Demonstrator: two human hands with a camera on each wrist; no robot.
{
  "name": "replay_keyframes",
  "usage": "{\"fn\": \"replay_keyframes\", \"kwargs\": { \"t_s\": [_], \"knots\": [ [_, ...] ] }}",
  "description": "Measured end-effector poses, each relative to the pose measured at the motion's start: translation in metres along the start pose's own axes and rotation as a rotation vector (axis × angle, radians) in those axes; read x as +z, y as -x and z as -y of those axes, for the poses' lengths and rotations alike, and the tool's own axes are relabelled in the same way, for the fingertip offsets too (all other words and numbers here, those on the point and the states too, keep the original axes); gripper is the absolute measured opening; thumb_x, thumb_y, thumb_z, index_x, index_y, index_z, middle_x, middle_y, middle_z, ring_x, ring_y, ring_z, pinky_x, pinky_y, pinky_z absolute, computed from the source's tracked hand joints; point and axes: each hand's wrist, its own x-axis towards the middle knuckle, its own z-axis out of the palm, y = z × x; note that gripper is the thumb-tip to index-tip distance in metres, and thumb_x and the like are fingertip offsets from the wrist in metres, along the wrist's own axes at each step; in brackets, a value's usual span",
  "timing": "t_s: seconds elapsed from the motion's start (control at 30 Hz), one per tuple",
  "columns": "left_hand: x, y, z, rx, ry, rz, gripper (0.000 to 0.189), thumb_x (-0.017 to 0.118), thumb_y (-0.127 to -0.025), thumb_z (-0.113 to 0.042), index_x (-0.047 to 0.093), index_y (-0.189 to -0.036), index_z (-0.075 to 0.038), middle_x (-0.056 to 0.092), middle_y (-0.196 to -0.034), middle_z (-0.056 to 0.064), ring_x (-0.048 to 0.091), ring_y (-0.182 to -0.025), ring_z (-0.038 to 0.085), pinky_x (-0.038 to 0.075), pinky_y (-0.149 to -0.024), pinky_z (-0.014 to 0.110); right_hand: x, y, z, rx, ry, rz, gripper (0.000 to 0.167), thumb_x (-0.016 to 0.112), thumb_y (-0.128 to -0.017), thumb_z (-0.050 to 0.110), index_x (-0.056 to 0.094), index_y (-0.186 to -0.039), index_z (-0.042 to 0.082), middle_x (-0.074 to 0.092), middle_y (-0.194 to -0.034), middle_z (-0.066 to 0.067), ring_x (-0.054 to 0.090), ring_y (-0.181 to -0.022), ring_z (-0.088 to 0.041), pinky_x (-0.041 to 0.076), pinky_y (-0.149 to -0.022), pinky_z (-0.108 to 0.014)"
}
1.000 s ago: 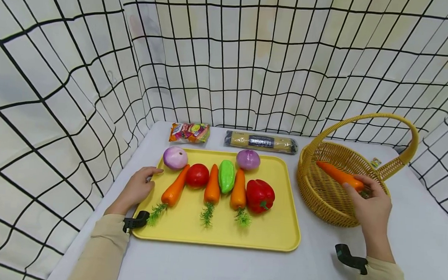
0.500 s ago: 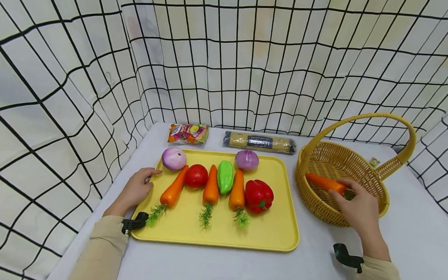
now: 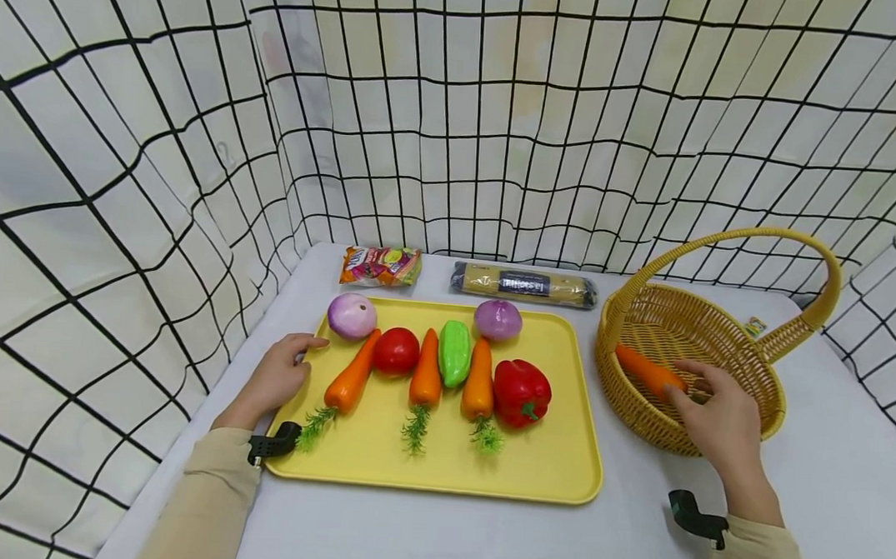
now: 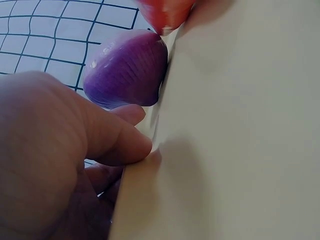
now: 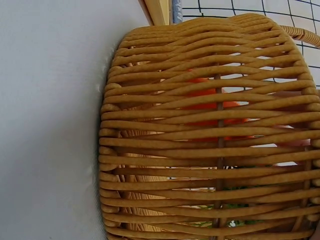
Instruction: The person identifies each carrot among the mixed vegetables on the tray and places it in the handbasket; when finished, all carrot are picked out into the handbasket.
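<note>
My left hand is at the left edge of the yellow tray. In the left wrist view, its thumb presses the tray's rim while other fingers lie outside it. An orange carrot rests inside the wicker basket. Reaching over the near rim, my right hand has its thumb and fingers parted beside the carrot's thick end. Through the weave, the right wrist view shows the carrot and some green leaves; that hand is mostly hidden there.
On the tray lie two purple onions, a tomato, three carrots, a green vegetable and a red bell pepper. Behind it lie a colourful packet and a pasta packet. The basket's handle arches high.
My right hand has moved left and lowered the carrot into the basket, then loosened its fingers from it. My left hand has stayed at the tray.
</note>
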Motion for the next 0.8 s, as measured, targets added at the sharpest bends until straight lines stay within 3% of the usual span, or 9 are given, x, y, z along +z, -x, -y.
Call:
{"fn": "replay_keyframes", "kwargs": {
  "t_s": [0.13, 0.23, 0.33, 0.4, 0.5, 0.57, 0.8],
  "knots": [
    [0.0, -0.001, 0.0, 0.015, -0.005, -0.009, 0.043, 0.043, -0.09, 0.007, 0.058, -0.13, 0.004, 0.046, -0.138, 0.03, 0.041, -0.128, 0.047, 0.032, -0.107, 0.061, 0.001, 0.0, 0.001, 0.026, -0.025, -0.027, 0.037, 0.067, -0.091, 0.022, 0.064, -0.125, 0.005, 0.061, -0.121, -0.025, 0.06, -0.104, -0.043, 0.051, -0.079, -0.054],
    [0.0, -0.001, 0.0, 0.02, -0.007, -0.014, 0.043, 0.044, -0.089, 0.007, 0.058, -0.13, 0.004, 0.047, -0.137, 0.03, 0.042, -0.127, 0.047, 0.032, -0.107, 0.06, 0.004, 0.0, 0.002, 0.064, -0.082, -0.108, 0.032, 0.065, -0.093, 0.023, 0.067, -0.121, 0.007, 0.065, -0.117, -0.02, 0.062, -0.103, -0.035, 0.052, -0.08, -0.038],
    [0.0, 0.0, 0.0, 0.022, -0.01, -0.014, 0.043, 0.044, -0.089, 0.007, 0.058, -0.13, 0.004, 0.047, -0.137, 0.03, 0.042, -0.127, 0.047, 0.033, -0.107, 0.06, 0.006, 0.001, 0.005, 0.092, -0.163, -0.215, 0.027, 0.064, -0.093, 0.022, 0.07, -0.115, 0.008, 0.069, -0.109, -0.012, 0.061, -0.095, -0.016, 0.044, -0.076, -0.018],
    [0.0, 0.0, 0.001, 0.023, -0.012, -0.012, 0.043, 0.043, -0.089, 0.006, 0.058, -0.13, 0.004, 0.048, -0.137, 0.029, 0.042, -0.128, 0.047, 0.033, -0.107, 0.06, 0.008, 0.002, 0.007, 0.085, -0.227, -0.282, 0.024, 0.064, -0.092, 0.021, 0.072, -0.111, 0.008, 0.069, -0.101, -0.004, 0.057, -0.087, -0.006, 0.04, -0.072, -0.011],
    [0.0, -0.001, 0.002, 0.023, -0.013, -0.012, 0.043, 0.043, -0.089, 0.006, 0.058, -0.13, 0.005, 0.048, -0.137, 0.029, 0.042, -0.127, 0.047, 0.033, -0.107, 0.06, 0.01, 0.003, 0.01, 0.006, -0.318, -0.343, 0.02, 0.066, -0.092, 0.016, 0.073, -0.108, 0.007, 0.067, -0.095, 0.011, 0.055, -0.08, 0.003, 0.041, -0.069, -0.007],
    [0.001, -0.001, 0.003, 0.022, -0.014, -0.011, 0.044, 0.043, -0.089, 0.006, 0.057, -0.13, 0.004, 0.048, -0.137, 0.029, 0.041, -0.128, 0.047, 0.033, -0.107, 0.06, 0.012, 0.004, 0.013, -0.069, -0.373, -0.362, 0.018, 0.066, -0.091, 0.011, 0.073, -0.106, 0.004, 0.065, -0.095, 0.014, 0.056, -0.081, 0.003, 0.043, -0.071, -0.006],
    [0.001, 0.0, 0.002, 0.025, -0.01, -0.015, 0.043, 0.043, -0.089, 0.006, 0.058, -0.13, 0.005, 0.048, -0.137, 0.029, 0.041, -0.128, 0.047, 0.033, -0.107, 0.06, 0.019, 0.009, 0.029, -0.314, -0.577, -0.36, 0.016, 0.062, -0.087, -0.009, 0.07, -0.101, -0.007, 0.069, -0.098, -0.016, 0.062, -0.088, -0.005, 0.049, -0.077, -0.01]
  ]
}}
